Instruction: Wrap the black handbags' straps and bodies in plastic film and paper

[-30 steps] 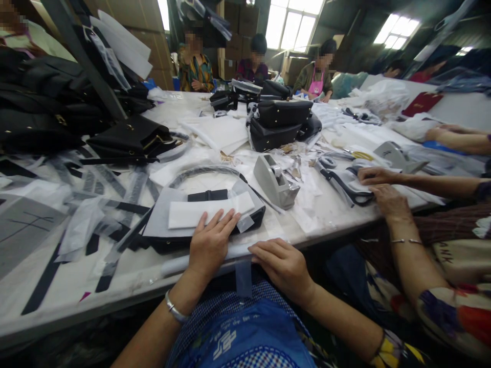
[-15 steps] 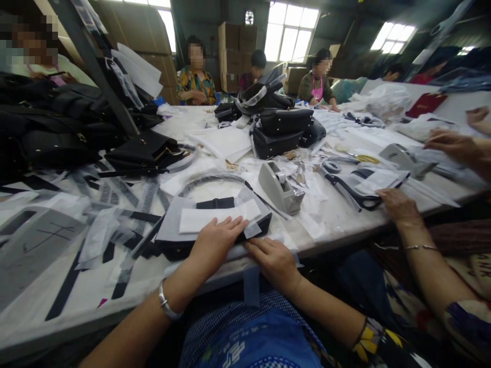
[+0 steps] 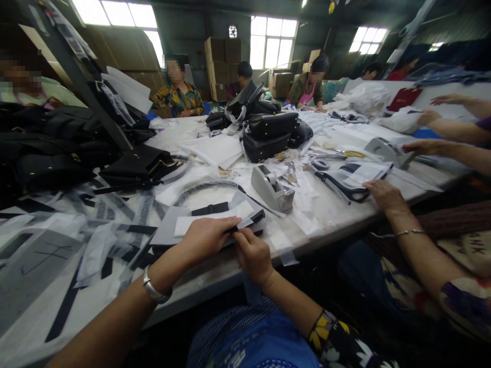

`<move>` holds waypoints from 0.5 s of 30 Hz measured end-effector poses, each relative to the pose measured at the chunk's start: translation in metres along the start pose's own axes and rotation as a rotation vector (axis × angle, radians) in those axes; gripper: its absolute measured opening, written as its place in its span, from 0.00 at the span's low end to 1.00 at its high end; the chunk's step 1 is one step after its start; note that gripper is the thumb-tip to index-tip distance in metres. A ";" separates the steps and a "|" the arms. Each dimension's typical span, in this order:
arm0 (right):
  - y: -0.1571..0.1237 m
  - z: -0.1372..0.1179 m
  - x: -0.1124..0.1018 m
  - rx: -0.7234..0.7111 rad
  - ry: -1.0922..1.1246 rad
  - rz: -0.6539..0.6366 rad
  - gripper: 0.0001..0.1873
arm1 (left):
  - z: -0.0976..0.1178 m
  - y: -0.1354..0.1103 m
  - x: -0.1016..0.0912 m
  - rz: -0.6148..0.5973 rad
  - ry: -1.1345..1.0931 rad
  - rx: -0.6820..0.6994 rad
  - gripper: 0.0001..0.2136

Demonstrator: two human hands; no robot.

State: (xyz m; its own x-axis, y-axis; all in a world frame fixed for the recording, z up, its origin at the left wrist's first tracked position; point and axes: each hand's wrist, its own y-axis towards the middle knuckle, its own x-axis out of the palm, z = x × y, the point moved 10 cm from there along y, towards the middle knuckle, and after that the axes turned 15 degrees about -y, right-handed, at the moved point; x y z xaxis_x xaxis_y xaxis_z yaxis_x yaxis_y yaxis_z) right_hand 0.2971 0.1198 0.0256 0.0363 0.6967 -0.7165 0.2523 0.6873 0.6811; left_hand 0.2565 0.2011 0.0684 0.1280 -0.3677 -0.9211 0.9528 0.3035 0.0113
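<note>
In the head view, both hands were closed at the near side of a black bag (image 3: 256, 233), which lay on the table (image 3: 322, 220) right in front of the person. The left hand (image 3: 207, 236) reached across the bag's front with its fingers bent down to a dark edge; the right hand (image 3: 254, 254) pinched beside it, fingertips close to the left's. Both seemed to have hold of that edge, though exactly which part of the bag it was lay hidden under the fingers.

As for progress, the bag's handle (image 3: 209, 185) arched behind it with clear wrap around it, and a grey sheet (image 3: 165, 225) and a white padding strip (image 3: 187, 225) lay over the front, so the covering looked well advanced. The dark edge by the fingers showed bare and slightly raised, so that side seemed unfinished, and nothing visible showed the bag fully enclosed.

A tape dispenser (image 3: 273, 190) stood just beyond the bag's right end, and a clear strip (image 3: 283, 248) hung over the table's rim near the right hand. Farther right, a co-worker's hand (image 3: 385, 197) touched another partly covered bag (image 3: 355, 190).
</note>
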 end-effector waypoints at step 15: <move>0.021 0.034 -0.048 -0.289 0.033 0.073 0.19 | 0.000 -0.024 0.040 0.402 0.063 0.027 0.30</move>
State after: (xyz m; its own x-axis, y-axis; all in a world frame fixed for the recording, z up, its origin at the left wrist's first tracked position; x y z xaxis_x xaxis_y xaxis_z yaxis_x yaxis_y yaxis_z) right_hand 0.3341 0.0939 0.0690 0.0115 0.7494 -0.6620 -0.0358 0.6619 0.7487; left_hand 0.2394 0.1787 0.0312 0.4757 -0.1692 -0.8632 0.8370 0.3889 0.3850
